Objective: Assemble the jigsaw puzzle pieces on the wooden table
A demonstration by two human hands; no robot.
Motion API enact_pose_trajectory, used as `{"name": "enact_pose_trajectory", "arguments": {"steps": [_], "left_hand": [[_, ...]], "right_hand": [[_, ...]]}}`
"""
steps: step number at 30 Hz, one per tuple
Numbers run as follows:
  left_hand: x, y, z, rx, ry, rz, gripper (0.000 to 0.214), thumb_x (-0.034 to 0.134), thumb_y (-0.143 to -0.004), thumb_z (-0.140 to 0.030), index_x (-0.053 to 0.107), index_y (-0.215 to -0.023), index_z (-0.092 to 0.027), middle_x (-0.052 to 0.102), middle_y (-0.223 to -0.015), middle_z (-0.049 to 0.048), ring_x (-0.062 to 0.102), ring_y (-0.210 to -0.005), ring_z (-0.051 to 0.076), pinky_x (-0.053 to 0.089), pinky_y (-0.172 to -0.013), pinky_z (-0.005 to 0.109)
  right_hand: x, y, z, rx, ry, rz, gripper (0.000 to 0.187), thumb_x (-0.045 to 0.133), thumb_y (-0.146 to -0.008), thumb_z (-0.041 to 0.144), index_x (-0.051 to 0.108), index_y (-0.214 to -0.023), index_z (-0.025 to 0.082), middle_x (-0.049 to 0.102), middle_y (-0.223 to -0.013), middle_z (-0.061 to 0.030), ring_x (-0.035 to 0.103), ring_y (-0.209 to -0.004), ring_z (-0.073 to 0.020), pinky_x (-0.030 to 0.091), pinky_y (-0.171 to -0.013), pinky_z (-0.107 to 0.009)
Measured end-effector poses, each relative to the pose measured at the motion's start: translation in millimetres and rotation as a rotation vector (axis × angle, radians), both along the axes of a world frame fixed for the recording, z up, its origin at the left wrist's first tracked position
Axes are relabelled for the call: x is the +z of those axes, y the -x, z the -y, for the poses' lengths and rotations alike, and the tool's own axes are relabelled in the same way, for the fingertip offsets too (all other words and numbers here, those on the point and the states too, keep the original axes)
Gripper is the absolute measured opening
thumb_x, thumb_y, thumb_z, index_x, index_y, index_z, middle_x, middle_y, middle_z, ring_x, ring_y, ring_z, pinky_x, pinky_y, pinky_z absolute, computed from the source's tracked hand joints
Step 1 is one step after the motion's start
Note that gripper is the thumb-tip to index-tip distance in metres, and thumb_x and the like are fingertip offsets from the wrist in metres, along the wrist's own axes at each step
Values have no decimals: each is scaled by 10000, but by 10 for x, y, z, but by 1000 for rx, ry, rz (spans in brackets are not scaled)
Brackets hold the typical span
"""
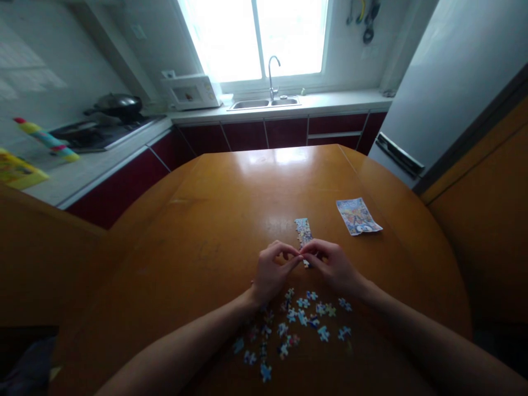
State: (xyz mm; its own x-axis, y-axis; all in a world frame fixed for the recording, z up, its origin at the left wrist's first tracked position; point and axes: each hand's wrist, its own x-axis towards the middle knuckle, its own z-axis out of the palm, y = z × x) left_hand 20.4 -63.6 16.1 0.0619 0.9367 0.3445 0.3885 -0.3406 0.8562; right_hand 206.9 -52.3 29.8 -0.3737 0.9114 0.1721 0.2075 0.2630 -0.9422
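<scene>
My left hand [273, 270] and my right hand [335, 266] meet fingertip to fingertip over the wooden table [214, 231]. Both are pinched at the near end of a joined strip of jigsaw pieces [303, 229] that runs away from me. A tiny piece shows just under the fingertips. Several loose jigsaw pieces [297, 324] lie scattered between my forearms, close to me. A colourful printed picture card [357, 215] lies flat to the right of the strip.
Beyond the table stands a kitchen counter with a sink and tap [270, 99], a white microwave [192, 92] and a wok on the hob [117, 104]. A fridge [445, 93] stands at the right. Yellow packaging [18, 170] sits at the far left.
</scene>
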Motion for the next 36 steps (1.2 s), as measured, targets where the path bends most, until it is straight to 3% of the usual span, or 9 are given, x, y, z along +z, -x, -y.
{"name": "enact_pose_trajectory", "arguments": {"steps": [4,8,13,19,24,36], "left_hand": [[39,19,-22,-91,-96,-54,139,767,-818,-313,710,-839,-188,705,-781,25,616,-736,149,501,-707,280],[43,72,-54,-242,-318,-237,67,692,-889,-250,724,-939,-219,752,-951,31,624,-869,167,495,-806,321],[25,144,-25,-275,-446,-476,69,663,-913,-232,725,-934,-255,763,-1006,-13,599,-845,153,435,-793,315],[-50,230,-94,-262,-412,-604,95,656,-924,-304,747,-945,-292,769,-946,-22,579,-825,157,380,-777,313],[-115,226,-165,-304,-340,-640,135,630,-940,-288,763,-925,-300,769,-963,-15,574,-857,170,366,-793,327],[-96,233,-154,-345,-313,-668,160,612,-949,-332,767,-924,-303,761,-940,5,563,-857,177,361,-790,339]], "right_hand": [[1,-22,4,-2,-6,10,127,607,-914,296,672,-891,189,673,-781,-16,595,-714,-148,454,-655,-278],[-33,-43,-14,6,35,3,141,606,-918,323,648,-935,190,661,-766,-11,597,-700,-149,456,-640,-275],[-81,-47,3,34,54,-5,142,617,-909,319,629,-963,188,644,-756,-4,579,-690,-144,443,-639,-272],[-158,-47,-38,-117,-14,34,147,570,-921,290,619,-1012,185,599,-761,5,532,-639,-133,430,-603,-265],[-229,-146,-124,-253,-141,220,154,531,-905,182,676,-955,174,627,-840,-38,555,-685,-148,447,-656,-283],[-212,-178,-43,-21,-224,461,225,580,-844,105,760,-794,231,612,-920,-36,592,-795,-154,462,-746,-286]]}}
